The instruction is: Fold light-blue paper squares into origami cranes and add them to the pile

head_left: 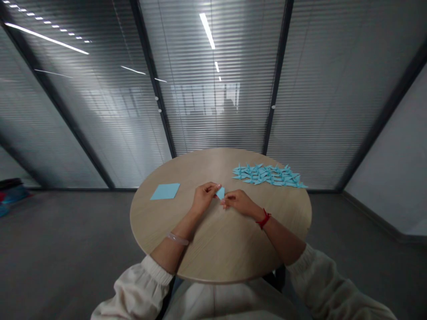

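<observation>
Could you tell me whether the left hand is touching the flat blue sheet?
Apart. The head view shows bare table between the flat blue sheet and the left hand, which pinches a small folded paper.

On the table (220, 253) lie a sheet (165, 191) left, a piece (220, 193) centre, seemingly folded figures (268, 174) rear right.

Indoor, dim to medium, even light. Ceiling strips mirror as bright glare in the glass wall (320, 89): one light streak (207, 30) top centre, a longer streak (46, 39) upper left. Table (220, 249) evenly lit, mild sheen, only faint soft shadows beside the forearms (180, 231). Floor (66, 249) dark. Strong wide-angle bend: wall frames (150, 75) lean outward toward both edges. Centre sharp enough. Blue paper piece (220, 193) tiny, folds unreadable. Sleeves (140, 289) at bottom edge slightly soft.
</observation>
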